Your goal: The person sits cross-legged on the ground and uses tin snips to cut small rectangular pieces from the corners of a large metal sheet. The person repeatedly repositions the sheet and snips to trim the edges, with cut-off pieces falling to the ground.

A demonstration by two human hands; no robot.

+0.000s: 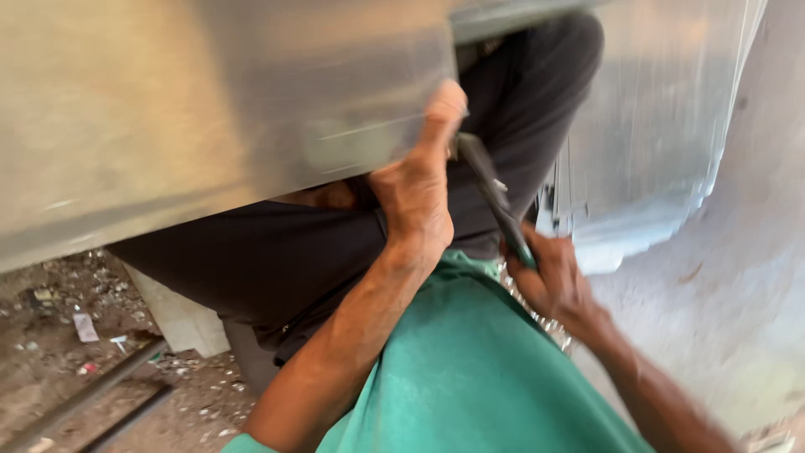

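Landmark for all positions: the metal sheet [210, 109], a large grey-silver panel lying across the person's lap and filling the upper left of the view.

Nearest the camera: green shirt [486, 377] at bottom centre, below the sheet's lower edge. Both bare forearms rise from it toward the sheet.

Right hand [553, 281]: below and to the right of the sheet's right corner. Fingers curled fully round the handles of a pair of dark metal shears [495, 197]; fist tight, no gap seen between fingers and handles. The tool runs up and left from the fist, its blade end meeting the sheet's right edge just beside the left thumb. How far the blades are apart cannot be told; the frame is blurred.

Left hand [415, 189]: at the sheet's lower right corner. Thumb extended up along the front of the right edge, palm against the corner; the fingers are hidden behind the sheet, so a pinching hold is likely but not fully seen. The sheet thus lies above and left of this hand, touching it.

Under the sheet: dark trousers [277, 260], knees bent.

Further out: a second pale metal sheet [654, 126] to the right of the landmark, leaning at a whitish wall [746, 277]. Lower left of the landmark: dirt floor [59, 335] with litter and dark rods [92, 394].
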